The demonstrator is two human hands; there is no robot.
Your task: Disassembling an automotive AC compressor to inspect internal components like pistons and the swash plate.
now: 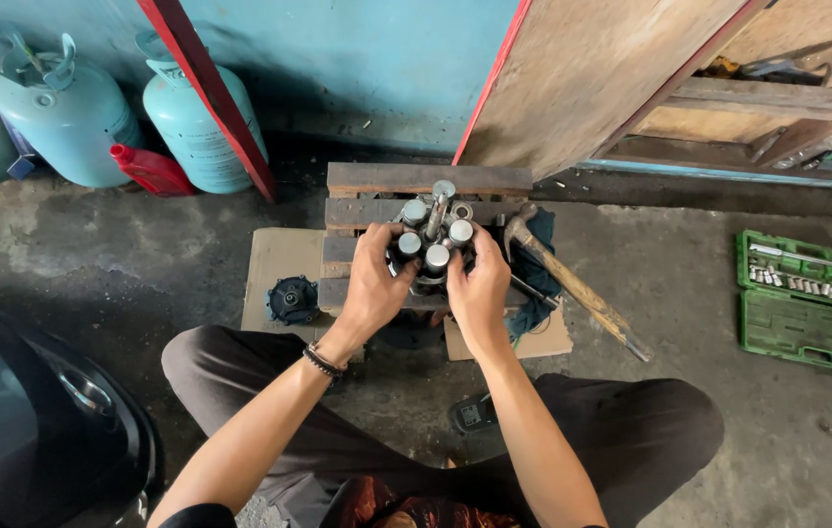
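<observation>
Both forearms reached forward; left hand (373,284) and right hand (479,291) gripped a metal roller assembly (432,244) on a wooden pallet (377,181).

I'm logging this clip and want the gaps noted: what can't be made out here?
- Head view: the lower part of the metal assembly is hidden by the left hand and right hand wrapped round it.
- How firm either grip is: fingertips are out of sight behind the part.
- The sockets in the green tool case are too small to tell apart.
- The dark vehicle body is cut off by the left edge.
</observation>
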